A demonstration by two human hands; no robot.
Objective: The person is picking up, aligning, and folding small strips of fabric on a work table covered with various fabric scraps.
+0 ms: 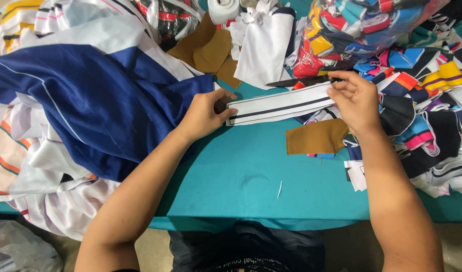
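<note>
Far right of you lies a clear plastic bag (362,30), bulging with folded fabric strips in red, yellow, blue and orange. Near left, below the table edge, sits a crumpled clear bag (19,249).

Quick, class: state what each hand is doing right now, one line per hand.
Left hand: closed, pinching the left end of the white striped fabric strip.
Right hand: closed on the strip's right end.
</note>
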